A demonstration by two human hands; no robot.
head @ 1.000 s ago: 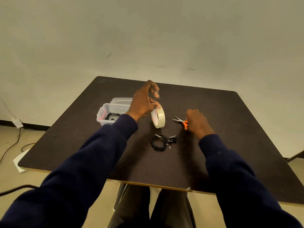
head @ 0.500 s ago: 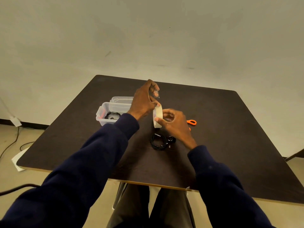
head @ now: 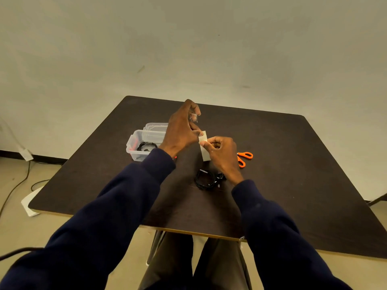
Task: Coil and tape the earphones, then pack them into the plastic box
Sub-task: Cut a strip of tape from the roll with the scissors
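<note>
A roll of pale tape (head: 204,150) stands on edge above the middle of the dark table (head: 293,164). My left hand (head: 182,130) holds its top with the thumb, and a small clear strip of tape clings to the raised fingertips. My right hand (head: 219,152) grips the roll from the right, fingers curled around it. A coiled black earphone (head: 206,178) lies on the table just below my right wrist. The clear plastic box (head: 136,141) sits left of my left hand with another black coil (head: 146,146) inside.
Orange-handled scissors (head: 244,158) lie on the table right of my right hand. A clear lid (head: 156,126) rests behind the box. Cables and white paper lie on the floor at the left. The table's front edge is near my knees.
My right hand left the scissors on the table, moved left and took hold of the tape roll. My left hand stayed on the roll's top.
</note>
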